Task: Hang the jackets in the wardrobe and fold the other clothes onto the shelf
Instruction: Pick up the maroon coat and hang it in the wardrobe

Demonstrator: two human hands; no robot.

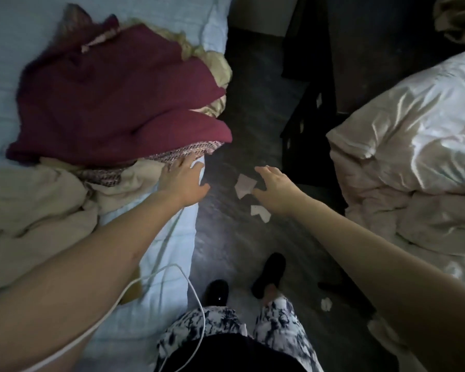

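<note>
A pale blue bed [16, 49] on the left carries a maroon garment [113, 98], a tweed piece [183, 153] and beige cloth [32, 205]. The dark floor [253, 103] holds paper scraps [244, 185]. A satin duvet [414, 135] lies right.

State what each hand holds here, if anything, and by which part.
Nothing is held. The left hand reaches with straight fingers to the edge of the clothes pile on the bed; the right hand is spread open above the floor.
</note>
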